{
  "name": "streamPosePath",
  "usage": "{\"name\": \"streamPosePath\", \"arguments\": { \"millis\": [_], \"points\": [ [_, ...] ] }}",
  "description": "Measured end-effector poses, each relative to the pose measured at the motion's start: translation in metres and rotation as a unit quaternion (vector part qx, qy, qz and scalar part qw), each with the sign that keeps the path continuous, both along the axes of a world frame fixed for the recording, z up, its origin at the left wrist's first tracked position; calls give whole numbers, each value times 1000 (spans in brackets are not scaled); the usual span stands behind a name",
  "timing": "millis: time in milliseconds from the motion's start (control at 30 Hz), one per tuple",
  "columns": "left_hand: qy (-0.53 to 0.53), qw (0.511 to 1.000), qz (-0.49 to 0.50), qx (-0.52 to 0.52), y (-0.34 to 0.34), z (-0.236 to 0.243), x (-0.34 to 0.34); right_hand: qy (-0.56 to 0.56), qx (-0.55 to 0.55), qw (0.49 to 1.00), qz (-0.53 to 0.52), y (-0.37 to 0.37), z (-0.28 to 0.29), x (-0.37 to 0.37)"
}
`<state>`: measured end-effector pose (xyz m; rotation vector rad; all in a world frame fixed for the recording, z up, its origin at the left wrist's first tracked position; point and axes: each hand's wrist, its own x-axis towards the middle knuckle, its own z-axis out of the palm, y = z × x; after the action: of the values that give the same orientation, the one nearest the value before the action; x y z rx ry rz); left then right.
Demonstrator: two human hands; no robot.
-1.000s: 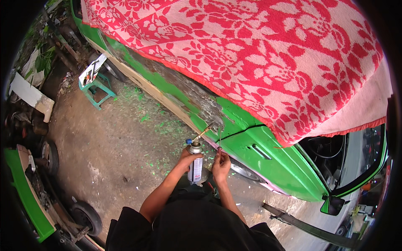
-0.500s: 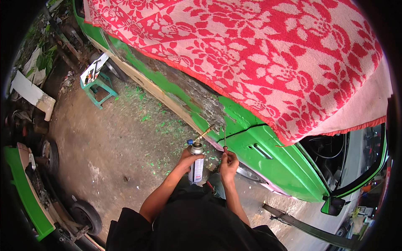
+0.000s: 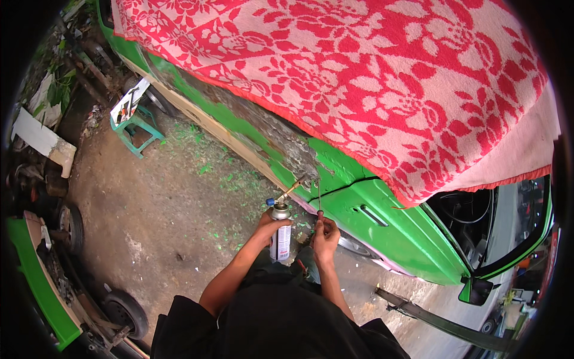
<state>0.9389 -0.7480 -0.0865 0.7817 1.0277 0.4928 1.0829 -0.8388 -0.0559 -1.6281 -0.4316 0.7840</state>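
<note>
My left hand [image 3: 267, 228] is closed round the white canister of a blowtorch [image 3: 280, 239], held upright. Its brass nozzle [image 3: 293, 188] slants up and right, the tip close to the car's side panel. In my right hand [image 3: 326, 237] is the handle of a screwdriver [image 3: 320, 200], its thin shaft pointing up to the panel near the nozzle tip. The green car [image 3: 382, 221] has a stripped strip of bare grey-brown surface [image 3: 299, 152] left of its door, with ragged green paint around it. Whether a flame burns, I cannot make out.
A red and pink floral blanket [image 3: 335, 78] covers the car's upper part. Green paint flakes [image 3: 206, 167] litter the concrete floor. A green stool [image 3: 139, 133] with tools on it stands at left. Loose wheels [image 3: 124, 313] and a green body part [image 3: 42, 287] lie lower left; a dark long strip [image 3: 430, 320] lies lower right.
The screwdriver and torch stay at nearly the same spot on the panel, with the screwdriver tip shifted very slightly left. Both hands keep their grips; the whole view has moved a little.
</note>
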Motion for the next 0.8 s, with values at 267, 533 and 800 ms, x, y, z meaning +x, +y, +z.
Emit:
{"name": "streamPosePath", "arguments": {
  "millis": [267,533,800],
  "points": [
    [-7,1000,11,15,3,-8,-6,-4,-5,1000,7,-5,-2,3],
    [-9,1000,6,-3,2,0,0,45,-8,999,6,3,8,3],
    [-25,1000,15,-2,5,-2,-1,18,15,1000,12,0,-15,9]
  ]
}}
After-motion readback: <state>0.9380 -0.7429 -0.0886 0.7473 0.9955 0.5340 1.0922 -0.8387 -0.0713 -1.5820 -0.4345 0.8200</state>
